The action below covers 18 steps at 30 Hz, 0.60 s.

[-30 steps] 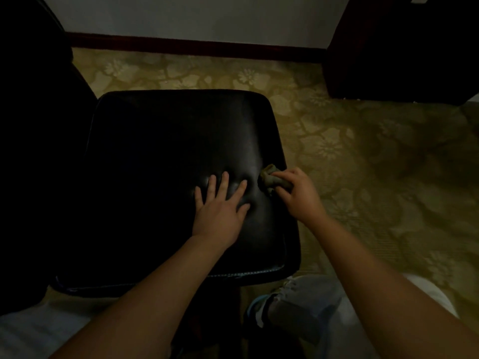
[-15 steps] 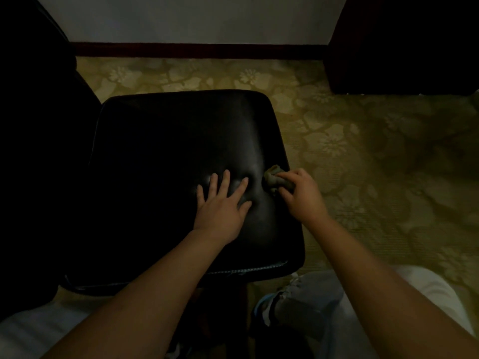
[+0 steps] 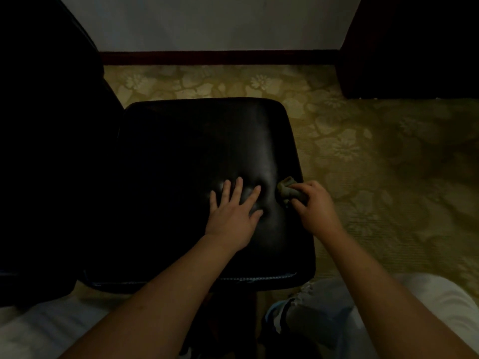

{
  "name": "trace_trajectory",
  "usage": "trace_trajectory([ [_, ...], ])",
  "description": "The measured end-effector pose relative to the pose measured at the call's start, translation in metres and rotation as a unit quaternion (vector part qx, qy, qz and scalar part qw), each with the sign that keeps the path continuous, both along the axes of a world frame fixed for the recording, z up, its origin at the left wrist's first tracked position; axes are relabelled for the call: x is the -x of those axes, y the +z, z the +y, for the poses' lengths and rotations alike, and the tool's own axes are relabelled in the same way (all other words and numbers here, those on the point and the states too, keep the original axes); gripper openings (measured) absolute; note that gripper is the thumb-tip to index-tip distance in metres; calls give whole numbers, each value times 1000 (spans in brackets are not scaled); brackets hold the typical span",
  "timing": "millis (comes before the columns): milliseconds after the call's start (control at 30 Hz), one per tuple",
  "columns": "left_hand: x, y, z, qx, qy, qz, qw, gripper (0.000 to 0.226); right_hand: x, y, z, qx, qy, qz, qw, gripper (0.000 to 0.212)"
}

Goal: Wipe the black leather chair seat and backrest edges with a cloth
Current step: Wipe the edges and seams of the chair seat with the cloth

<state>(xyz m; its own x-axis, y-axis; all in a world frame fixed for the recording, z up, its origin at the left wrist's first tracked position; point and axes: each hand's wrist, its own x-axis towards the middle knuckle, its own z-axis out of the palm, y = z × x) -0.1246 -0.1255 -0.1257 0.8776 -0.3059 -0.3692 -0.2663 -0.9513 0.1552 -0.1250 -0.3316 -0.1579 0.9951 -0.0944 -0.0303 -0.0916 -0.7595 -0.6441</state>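
The black leather chair seat [image 3: 181,161] fills the middle of the view, its stitched front edge nearest me. The dark backrest [image 3: 46,151] rises along the left side, mostly lost in shadow. My left hand [image 3: 233,213] lies flat on the seat's right half, fingers spread, pressing a dent into the leather. My right hand [image 3: 315,207] is shut on a small bunched olive-green cloth [image 3: 286,191], which touches the seat at its right edge.
A yellow-green floral carpet [image 3: 375,164] covers the floor to the right and behind the seat. Dark wooden furniture [image 3: 414,47] stands at the back right, and a white wall with a dark red baseboard [image 3: 220,57] runs behind. My knee in light ripped jeans [image 3: 324,307] sits below the seat.
The right hand with the cloth has shifted slightly forward along the seat's right edge. The left hand stays flat in the same place.
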Motion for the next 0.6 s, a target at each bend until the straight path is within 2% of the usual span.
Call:
trace_trajectory([
  [200, -2, 2, -1, -9, -4, 18, 1000, 59, 0, 6, 2, -2, -15, -4, 1000, 37],
  [367, -1, 1, 3, -18, -17, 35, 999, 59, 16, 3, 0, 12, 11, 5, 1000, 36],
  [600, -2, 7, 3, -20, -23, 52, 998, 69, -3, 6, 3, 37, -1, -3, 999, 37],
])
